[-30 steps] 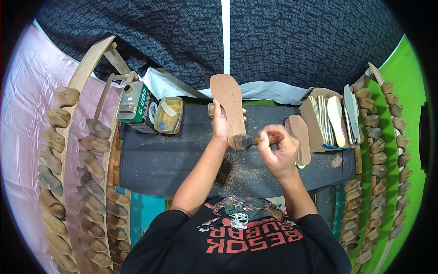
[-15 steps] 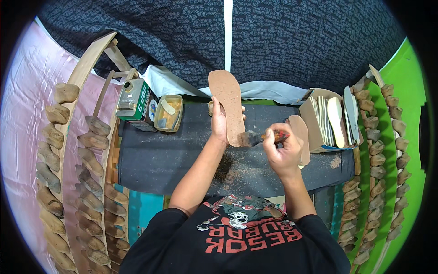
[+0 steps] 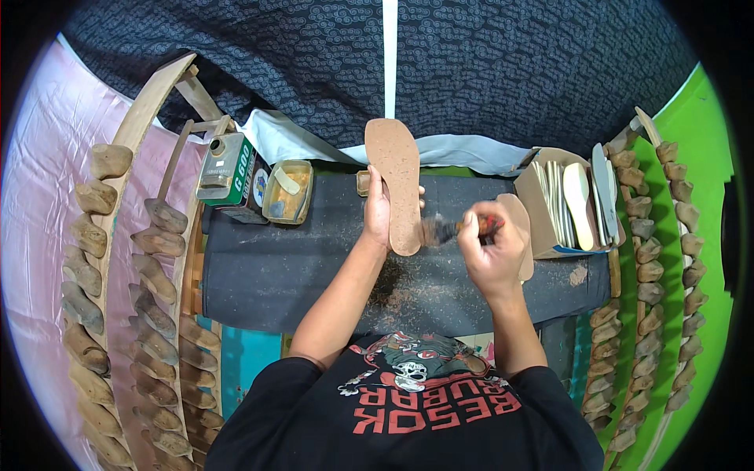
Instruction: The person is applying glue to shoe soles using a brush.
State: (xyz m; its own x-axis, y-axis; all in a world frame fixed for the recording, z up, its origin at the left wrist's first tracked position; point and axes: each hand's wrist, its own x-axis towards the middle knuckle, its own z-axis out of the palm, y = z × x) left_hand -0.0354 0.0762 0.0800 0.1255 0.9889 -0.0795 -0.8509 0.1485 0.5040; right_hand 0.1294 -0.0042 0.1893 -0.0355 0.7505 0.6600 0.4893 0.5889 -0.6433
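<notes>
A brown shoe sole (image 3: 402, 184), speckled and cork-like, is held up over the table by my left hand (image 3: 378, 213). My thumb lies along its left edge, and fingertips show at its right edge. My right hand (image 3: 496, 261) is closed round the handle of a brush (image 3: 444, 231). The brush's dark bristles, smeared by motion, are just right of the sole's near end; whether they touch it I cannot tell. Partly behind my right hand, a second brown sole (image 3: 514, 209) lies on the table.
Brown crumbs dot the dark-covered table (image 3: 267, 271). At its back left are a green and silver metal can (image 3: 223, 174) and a tub (image 3: 287, 194) with a yellowish substance. A cardboard box (image 3: 540, 206) holds pale insoles at right. Racks of wooden shoe lasts (image 3: 82, 267) flank both sides.
The brush and my right hand have shifted slightly right, off the sole's near end. The sole in my left hand has moved a little to the right and is more upright.
</notes>
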